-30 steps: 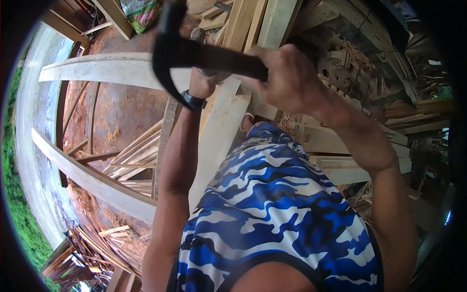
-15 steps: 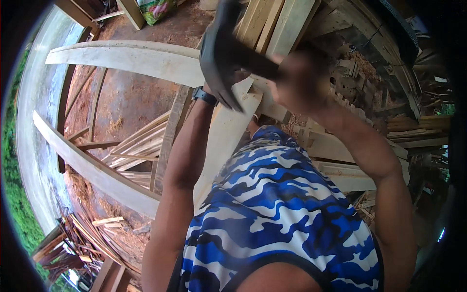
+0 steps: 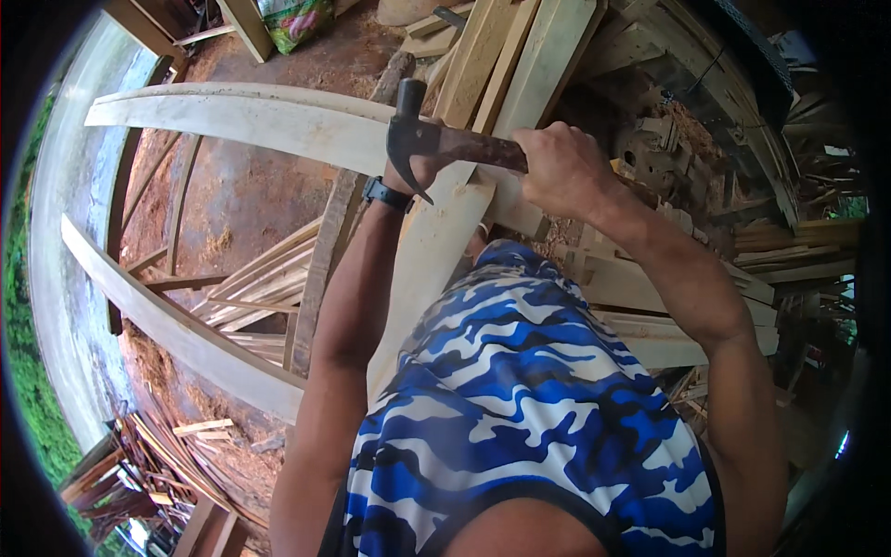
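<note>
My right hand (image 3: 568,169) is wrapped round the dark wooden handle of a claw hammer (image 3: 469,147). The black head points left, with its claw curving down toward me. Beneath the head is my left hand (image 3: 425,173), a dark watch (image 3: 387,195) on its wrist. The hammer hides its fingers, so I cannot tell whether they hold anything. That hand is by the meeting place of a long pale board (image 3: 429,243), running away from me, and a curved pale plank (image 3: 251,116) reaching left.
A second pale plank (image 3: 181,330) slants at the left, with thin wood strips (image 3: 264,269) stacked between the two. Long beams (image 3: 478,60) extend at the far middle. Boards (image 3: 640,283) lie right of my body. Offcuts (image 3: 162,464) pile up at lower left.
The hammer has come down from a raised, closer position to just over my left hand. My right hand, blurred before, is now sharp. My left arm has barely shifted.
</note>
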